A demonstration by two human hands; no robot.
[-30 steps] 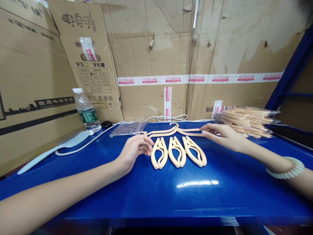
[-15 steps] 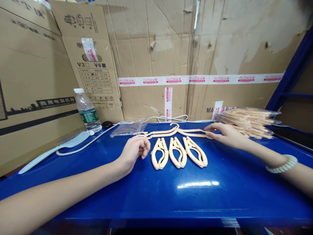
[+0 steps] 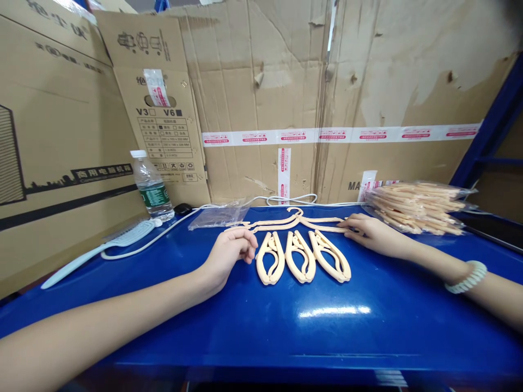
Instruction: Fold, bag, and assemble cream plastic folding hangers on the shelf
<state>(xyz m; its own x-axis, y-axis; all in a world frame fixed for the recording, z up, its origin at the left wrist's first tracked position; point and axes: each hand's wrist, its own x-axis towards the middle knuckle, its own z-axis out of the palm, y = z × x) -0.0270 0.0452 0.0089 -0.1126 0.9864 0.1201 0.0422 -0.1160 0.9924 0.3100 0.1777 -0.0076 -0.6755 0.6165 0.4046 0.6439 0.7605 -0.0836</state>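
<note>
An unfolded cream-coloured clothes hanger (image 3: pixel 300 219) lies flat at the back of the blue table, its hook pointing away from me. My right hand (image 3: pixel 365 233) has its fingertips closed on the hanger's right end. Close to the left end is my left hand (image 3: pixel 231 253), its fingers curled in loosely and no object showing in them. It hides part of that end, and I cannot tell whether it touches it. In front of the unfolded hanger, three folded hangers (image 3: pixel 280 261) (image 3: pixel 290 258) (image 3: pixel 343 261) lie side by side in a row.
A clear bag of folded hangers (image 3: pixel 417 204) lies at the back right. At left are a flat plastic wrapper (image 3: pixel 216 215), a water bottle (image 3: pixel 153 188), a pale blue hairbrush (image 3: pixel 102 245) and a white cable (image 3: pixel 143 250). Cardboard (image 3: pixel 261 103) stands behind the table.
The whole view has shifted slightly, moving the scene a little right and down. My right hand has settled lower and closer on the hanger's right end. The hangers keep their arrangement.
</note>
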